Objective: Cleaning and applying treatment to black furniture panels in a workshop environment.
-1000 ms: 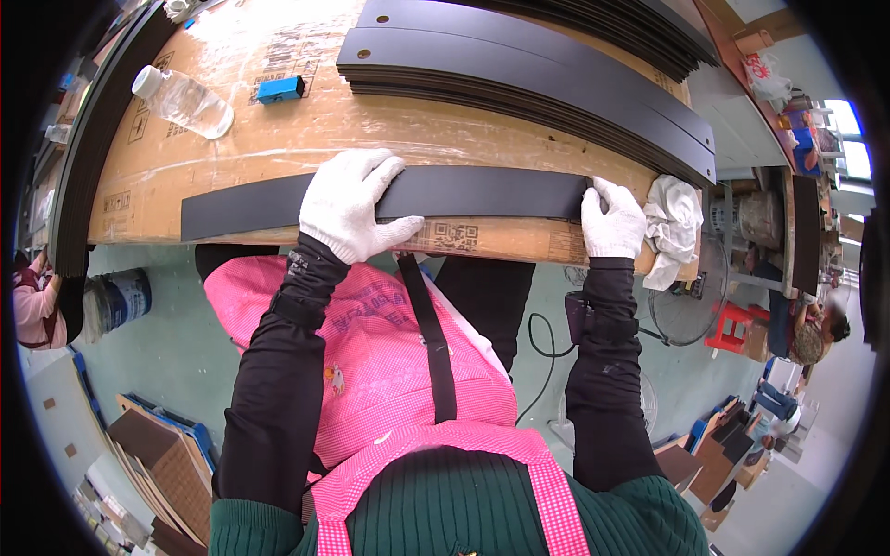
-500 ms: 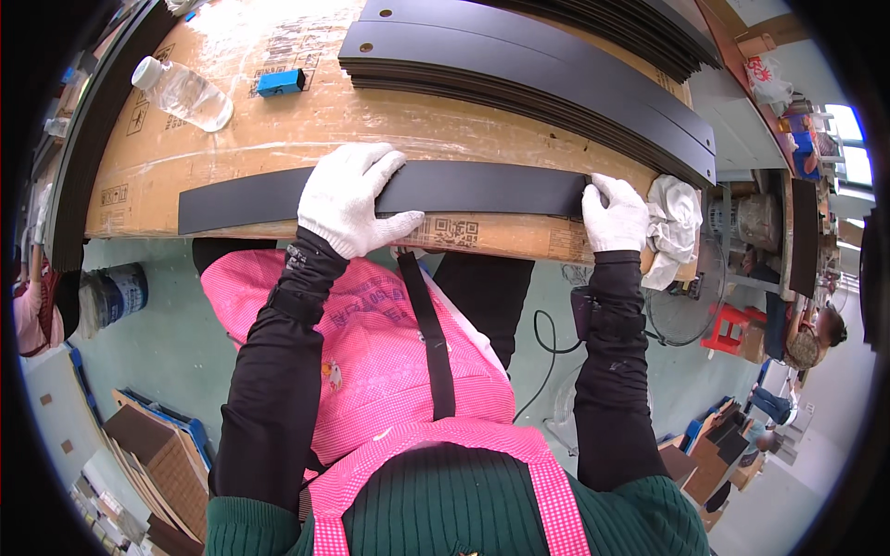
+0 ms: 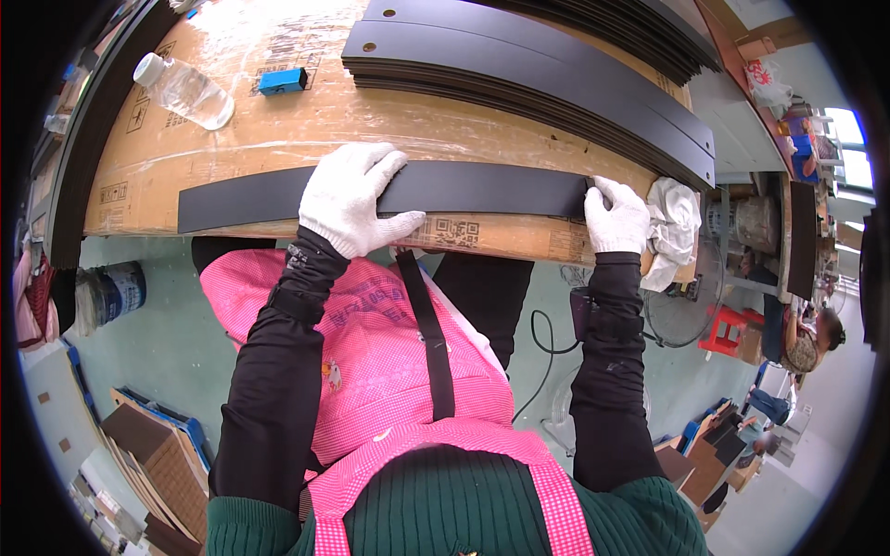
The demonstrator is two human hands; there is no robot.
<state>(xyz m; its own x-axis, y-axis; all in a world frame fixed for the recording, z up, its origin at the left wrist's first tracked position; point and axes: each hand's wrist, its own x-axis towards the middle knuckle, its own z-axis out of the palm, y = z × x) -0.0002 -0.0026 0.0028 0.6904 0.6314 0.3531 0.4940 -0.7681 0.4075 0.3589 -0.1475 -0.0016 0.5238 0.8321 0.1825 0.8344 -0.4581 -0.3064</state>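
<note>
A long, flat dark grey strip [image 3: 482,188] lies along the near edge of a cardboard-covered table. My left hand [image 3: 348,196], in a white knit glove, grips it left of its middle, fingers over the far side and thumb on the near edge. At the strip's right end is my right hand [image 3: 616,215], gloved the same way, its fingers curled and closed on that end. A small dark bit shows between thumb and forefinger; whether it is part of the strip I cannot tell. Beyond lies a stack of similar strips [image 3: 519,69] with holes near the ends.
A clear plastic bottle [image 3: 185,91] lies at the far left, beside a small blue block [image 3: 283,82]. A crumpled white cloth [image 3: 674,222] sits by my right hand. More dark strips [image 3: 79,157] line the left side. A red stool [image 3: 728,331] and another person [image 3: 805,343] are off right.
Both hands keep nearly the same place on the strip. The view has shifted very slightly.
</note>
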